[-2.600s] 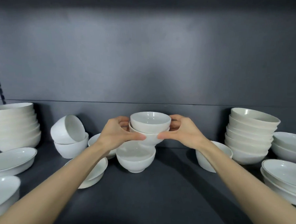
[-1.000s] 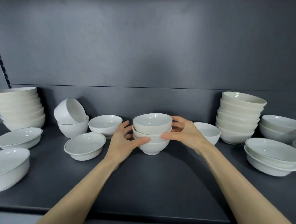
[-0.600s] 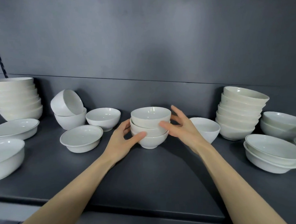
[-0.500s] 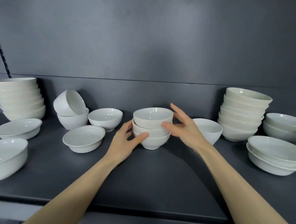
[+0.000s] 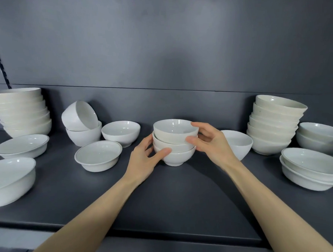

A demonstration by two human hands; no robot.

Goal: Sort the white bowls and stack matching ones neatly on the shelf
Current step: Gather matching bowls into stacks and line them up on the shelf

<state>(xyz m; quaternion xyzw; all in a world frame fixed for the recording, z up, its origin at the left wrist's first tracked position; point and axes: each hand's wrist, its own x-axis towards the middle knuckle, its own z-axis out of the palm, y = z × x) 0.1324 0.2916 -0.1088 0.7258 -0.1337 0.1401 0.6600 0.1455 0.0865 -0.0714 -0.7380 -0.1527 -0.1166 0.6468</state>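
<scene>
The stack of three bowls [image 5: 175, 142] stands upright between my hands, mouths up, on the shelf [image 5: 165, 199]. My left hand [image 5: 144, 161] and right hand [image 5: 211, 142] cup its sides with fingers curled loosely. Bare shelf lies toward me; a lone bowl [image 5: 238, 143] sits just behind my right hand.

Left hand [image 5: 144, 160]: reaching far, palm turned right, thumb forward, fingers curled.
Right hand [image 5: 211, 142]: reaching far, palm turned left, fingers spread and curved.
Forearms: bare, extended, converging from near corners.
</scene>
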